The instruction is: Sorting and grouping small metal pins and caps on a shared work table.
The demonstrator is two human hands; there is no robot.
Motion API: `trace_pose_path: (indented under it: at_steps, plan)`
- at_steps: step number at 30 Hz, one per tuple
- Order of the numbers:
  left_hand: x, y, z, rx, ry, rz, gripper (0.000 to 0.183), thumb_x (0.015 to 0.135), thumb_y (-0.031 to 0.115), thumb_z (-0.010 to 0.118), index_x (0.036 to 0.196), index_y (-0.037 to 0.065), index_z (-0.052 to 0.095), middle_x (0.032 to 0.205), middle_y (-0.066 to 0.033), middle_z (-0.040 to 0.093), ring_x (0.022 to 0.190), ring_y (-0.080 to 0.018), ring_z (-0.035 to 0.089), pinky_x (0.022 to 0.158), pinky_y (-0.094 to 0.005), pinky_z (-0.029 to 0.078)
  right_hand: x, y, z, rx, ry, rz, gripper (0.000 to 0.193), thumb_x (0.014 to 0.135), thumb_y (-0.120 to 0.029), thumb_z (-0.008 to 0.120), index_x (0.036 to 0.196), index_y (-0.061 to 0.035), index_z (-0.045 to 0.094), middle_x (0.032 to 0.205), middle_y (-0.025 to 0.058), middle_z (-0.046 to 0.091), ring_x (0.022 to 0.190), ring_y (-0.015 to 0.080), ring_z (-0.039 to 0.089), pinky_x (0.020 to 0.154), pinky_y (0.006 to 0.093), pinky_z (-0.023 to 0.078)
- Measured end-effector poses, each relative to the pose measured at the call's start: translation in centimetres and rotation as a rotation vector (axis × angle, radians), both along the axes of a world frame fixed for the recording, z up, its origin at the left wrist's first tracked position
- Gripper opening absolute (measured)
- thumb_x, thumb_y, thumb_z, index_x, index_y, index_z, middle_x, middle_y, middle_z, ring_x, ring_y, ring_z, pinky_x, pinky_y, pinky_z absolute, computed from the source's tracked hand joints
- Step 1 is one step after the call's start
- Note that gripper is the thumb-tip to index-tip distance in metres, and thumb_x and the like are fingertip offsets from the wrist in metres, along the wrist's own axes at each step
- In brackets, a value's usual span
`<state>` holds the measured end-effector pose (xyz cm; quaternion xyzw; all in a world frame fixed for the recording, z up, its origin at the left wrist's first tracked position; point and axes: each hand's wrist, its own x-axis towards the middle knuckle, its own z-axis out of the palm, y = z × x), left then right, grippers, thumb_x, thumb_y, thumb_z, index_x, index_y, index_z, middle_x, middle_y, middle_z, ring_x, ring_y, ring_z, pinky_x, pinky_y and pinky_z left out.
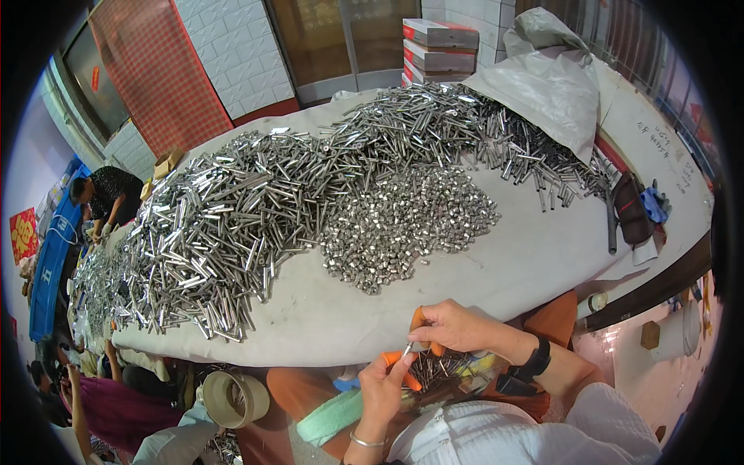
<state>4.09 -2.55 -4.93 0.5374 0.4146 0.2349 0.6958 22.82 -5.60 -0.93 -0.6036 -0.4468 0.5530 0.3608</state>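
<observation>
My left hand, a bracelet at its wrist, is closed in a pinch above my lap. My right hand comes from the right with a black band on its wrist, its fingertips closed close to the left ones. Between the two sets of fingertips a small shiny metal tube is pinched. Orange coverings, apparently finger sleeves, show on fingers of both hands. Under the hands, a heap of thin metal tubes lies at my lap, partly hidden by the right forearm.
A long pale-covered table carries a large heap of metal tubes and a pile of short metal pieces. A plastic sheet covers the far right. A beige bucket stands lower left; other people sit along the left.
</observation>
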Motion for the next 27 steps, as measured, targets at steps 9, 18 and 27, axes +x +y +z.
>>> trace_pose_path:
  at_steps: [9,18,27]
  plan:
    - [0.3,0.0,-0.5,-0.041,-0.042,-0.033,0.023,0.09,0.018,0.062,0.093,-0.005,0.067,0.06,-0.0045,0.061,0.048,-0.01,0.055,0.048,-0.0208,0.037,-1.2,0.1,-2.7,0.224,-0.292,-0.158,0.045,0.087,-0.039,0.063,0.068,0.0024,0.061,0.055,0.0052,0.056,0.048,0.014,0.052,0.048,0.0309,0.043]
    - [-0.2,0.0,-0.7,-0.187,-0.21,0.097,0.022,0.09,0.016,0.061,0.091,-0.006,0.066,0.069,-0.0076,0.065,0.049,-0.0101,0.055,0.043,-0.0202,0.034,-1.4,-1.1,-1.9,0.095,0.311,-0.274,0.045,0.094,-0.038,0.053,0.111,0.0039,0.056,0.094,0.0099,0.063,0.085,0.016,0.062,0.078,0.0289,0.048]
    - [0.0,1.4,1.3,-0.09,-0.143,0.098,0.022,0.09,0.016,0.061,0.092,-0.005,0.066,0.068,-0.0067,0.064,0.051,-0.0098,0.057,0.046,-0.0192,0.035,-1.5,-0.8,-2.3,0.229,0.473,-0.316,0.048,0.097,-0.033,0.047,0.132,-0.0003,0.039,0.111,0.0155,0.059,0.102,0.0247,0.062,0.091,0.0359,0.043]
